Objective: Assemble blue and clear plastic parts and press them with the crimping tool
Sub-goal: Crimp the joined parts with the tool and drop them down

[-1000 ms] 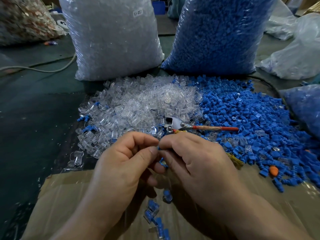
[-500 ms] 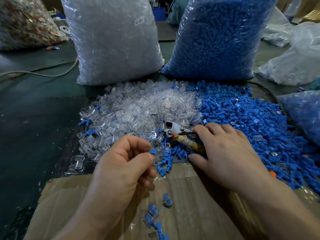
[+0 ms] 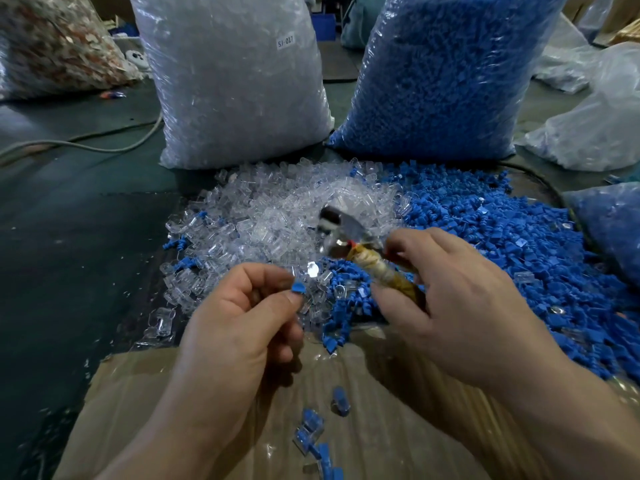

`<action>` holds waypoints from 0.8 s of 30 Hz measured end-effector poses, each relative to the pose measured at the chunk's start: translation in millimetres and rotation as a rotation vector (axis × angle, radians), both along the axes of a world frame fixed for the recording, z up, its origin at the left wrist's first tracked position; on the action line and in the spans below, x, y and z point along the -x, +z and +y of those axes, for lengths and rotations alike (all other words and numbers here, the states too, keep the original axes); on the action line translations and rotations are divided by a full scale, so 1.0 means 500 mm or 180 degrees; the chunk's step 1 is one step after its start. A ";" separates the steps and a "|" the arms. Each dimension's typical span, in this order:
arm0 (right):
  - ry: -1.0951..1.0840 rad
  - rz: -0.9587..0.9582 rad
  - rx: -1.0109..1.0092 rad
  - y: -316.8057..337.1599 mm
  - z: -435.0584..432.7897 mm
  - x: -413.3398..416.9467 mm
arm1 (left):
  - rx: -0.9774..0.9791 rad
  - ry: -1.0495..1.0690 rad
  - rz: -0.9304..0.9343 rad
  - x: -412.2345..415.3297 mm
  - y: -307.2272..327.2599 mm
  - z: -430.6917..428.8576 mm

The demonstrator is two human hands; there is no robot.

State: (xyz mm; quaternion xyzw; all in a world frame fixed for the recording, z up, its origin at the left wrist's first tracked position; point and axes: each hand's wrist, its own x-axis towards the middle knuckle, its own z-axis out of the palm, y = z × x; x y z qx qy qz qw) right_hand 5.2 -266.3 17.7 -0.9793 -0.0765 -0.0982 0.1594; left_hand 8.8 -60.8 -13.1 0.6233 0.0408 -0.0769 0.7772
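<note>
Left hand (image 3: 239,317) low centre, thumb & forefinger pinching 1 small blue part (image 3: 298,288): matte plastic, rounded tip showing, rest hidden betw. fingertips; other fingers curled in. Right hand (image 3: 450,306) wrapped round handle of 1 crimping tool (image 3: 377,271), lifted over near edge of the heaps. Handle bound in yellowish-brown tape, rough-looking, w/ a red bit near the head; head shiny metal, blurred, so jaw shape not readable. Blue part and tool head apart, not touching. Behind the hands, 2 loose heaps side by side, touching along a ragged seam: clear parts (image 3: 277,216) at left, glassy, boxy w/ rounded ends, a few stray blue ones mixed in; blue parts (image 3: 502,244) at right, opaque, small, blocky, a few clear ones on top. Far too many to count in either. Behind the heaps, 2 big upright bags of crinkly see-through film: clear-parts bag (image 3: 235,81) w/ 1 white label (image 3: 286,41) reading SJ-017, blue-parts bag (image 3: 443,74) just beside it. 1 more bag (image 3: 52,46) far left, mottled reddish & white fill. At right, a pale slumped bag (image 3: 595,126) & a bluish one (image 3: 613,223) at the edge. Under the wrists, 1 sheet of brown cardboard (image 3: 398,427), ribbed, creased. On it, joined blue-in-clear pieces (image 3: 308,427): 1 alone, a small cluster nearer the bottom edge, exact no. not readable. 1 pale cable (image 3: 104,143) curving across the dark green surface (image 3: 69,254) at left.
</note>
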 end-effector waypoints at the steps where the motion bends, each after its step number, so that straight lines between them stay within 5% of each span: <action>1: 0.0126 0.0046 0.0054 0.004 0.004 0.005 | -0.0039 0.0025 -0.0063 0.000 0.003 0.002; 24: 0.0577 0.0070 0.0053 0.005 0.010 0.012 | -0.0615 0.0160 -0.1127 -0.005 -0.014 0.017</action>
